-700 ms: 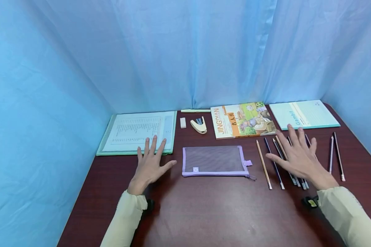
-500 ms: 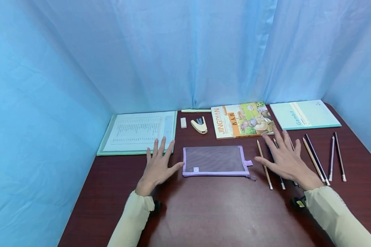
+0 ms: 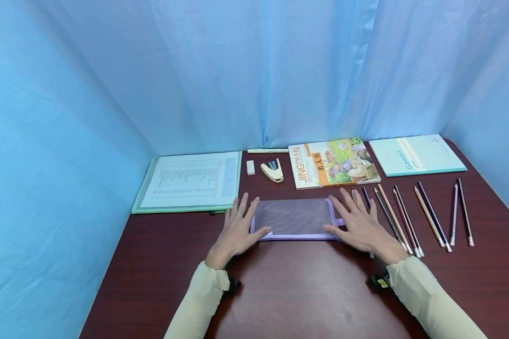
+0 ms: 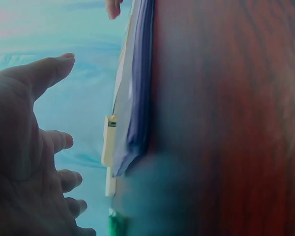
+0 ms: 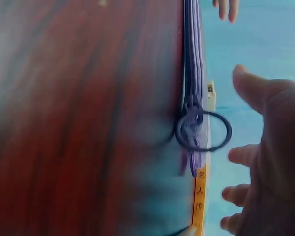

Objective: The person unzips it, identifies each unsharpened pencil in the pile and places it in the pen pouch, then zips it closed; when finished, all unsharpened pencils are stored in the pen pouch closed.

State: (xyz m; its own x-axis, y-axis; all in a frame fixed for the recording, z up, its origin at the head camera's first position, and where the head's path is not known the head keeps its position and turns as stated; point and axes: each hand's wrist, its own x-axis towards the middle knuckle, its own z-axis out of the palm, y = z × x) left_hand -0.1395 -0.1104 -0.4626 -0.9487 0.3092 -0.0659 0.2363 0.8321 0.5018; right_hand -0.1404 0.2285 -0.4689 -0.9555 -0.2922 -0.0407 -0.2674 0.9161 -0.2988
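A purple mesh zipper pouch lies flat on the dark wooden table. My left hand, fingers spread, hovers over its left end. Over the right end is my right hand, also spread with nothing in its grasp. Both wrist views show a gap between palm and pouch. In the right wrist view a ring hangs from the zipper pull. Several pencils lie to the right of the pouch, and my right hand partly hides the nearest ones.
Along the back lie a green clipboard with a printed sheet, a white eraser, a cream stapler, a pale green pen-like stick, a picture-covered book and a Gambit notebook. Blue curtains enclose the table.
My right hand has moved left from above the pencils to the pouch's right end. My left hand has moved right, from the clipboard's front edge to the pouch's left end.
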